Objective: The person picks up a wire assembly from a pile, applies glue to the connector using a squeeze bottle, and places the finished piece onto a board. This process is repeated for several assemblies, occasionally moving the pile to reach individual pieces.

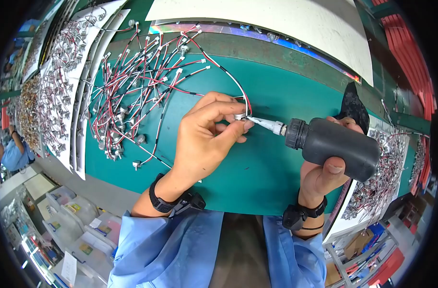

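My left hand (207, 132) pinches a small silvery potentiometer (239, 116) between thumb and fingers. Red, white and black wires (239, 86) run up from it in a loop toward the far side, ending near white plugs. A black squeeze bottle (341, 148) lies tilted on its side in my right hand (324, 175), thumb on the near side and fingers behind. Its whitish tapered nozzle (268, 125) points left, with the tip at the potentiometer; whether they touch I cannot tell. To the left of my left hand spreads a heap of similar wired potentiometers (142, 86).
A green mat (257, 177) covers the bench. White boards crowded with wired parts stand at left (60, 91) and right (372, 187). A black cloth-like thing (354, 108) is behind the bottle. Clear plastic bins (80, 216) sit lower left; a co-worker (15, 149) is far left.
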The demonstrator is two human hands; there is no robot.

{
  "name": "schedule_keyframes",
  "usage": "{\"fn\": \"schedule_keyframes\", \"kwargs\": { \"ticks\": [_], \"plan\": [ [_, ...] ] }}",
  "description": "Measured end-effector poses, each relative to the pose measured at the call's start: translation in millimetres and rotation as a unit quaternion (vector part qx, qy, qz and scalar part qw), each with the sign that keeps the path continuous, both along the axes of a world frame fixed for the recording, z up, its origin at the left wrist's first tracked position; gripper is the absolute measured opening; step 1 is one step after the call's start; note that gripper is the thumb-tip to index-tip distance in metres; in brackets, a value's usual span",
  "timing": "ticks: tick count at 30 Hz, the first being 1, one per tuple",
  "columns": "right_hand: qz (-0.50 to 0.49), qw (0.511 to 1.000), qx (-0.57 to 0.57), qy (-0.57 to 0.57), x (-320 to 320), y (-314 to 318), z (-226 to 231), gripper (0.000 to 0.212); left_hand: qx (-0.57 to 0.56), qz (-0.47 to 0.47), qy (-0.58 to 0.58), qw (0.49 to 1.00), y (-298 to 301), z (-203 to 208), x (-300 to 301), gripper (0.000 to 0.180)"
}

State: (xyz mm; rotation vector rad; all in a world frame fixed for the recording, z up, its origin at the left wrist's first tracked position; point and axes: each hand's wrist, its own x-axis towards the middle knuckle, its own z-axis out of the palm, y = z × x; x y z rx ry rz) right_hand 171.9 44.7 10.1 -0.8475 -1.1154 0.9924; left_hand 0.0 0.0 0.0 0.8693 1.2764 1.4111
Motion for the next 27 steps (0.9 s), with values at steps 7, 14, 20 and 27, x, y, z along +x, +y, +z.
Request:
{"fn": "schedule_keyframes", "kwargs": {
  "ticks": [7, 14, 20, 27],
  "plan": [
    [0.060, 0.996, 0.035, -0.058, 6.3, 0.3, -1.6, 0.067, 0.000, 0.002, 0.001, 1.000, -0.1, 0.8, 0.8, 0.022],
    [0.062, 0.995, 0.035, -0.065, 8.3, 0.8, -0.8, 0.067, 0.015, 0.002, -0.005, 1.000, -0.5, -1.0, -0.3, 0.022],
    [0.050, 0.996, 0.034, -0.063, 9.5, 0.4, -2.0, 0.068, 0.016, 0.002, -0.011, 1.000, -0.6, -1.3, 0.4, 0.022],
    [0.048, 0.996, 0.030, -0.071, 8.4, 0.9, -1.5, 0.068, 0.007, -0.004, 0.002, 1.000, -0.3, -1.4, -0.5, 0.022]
  ]
}}
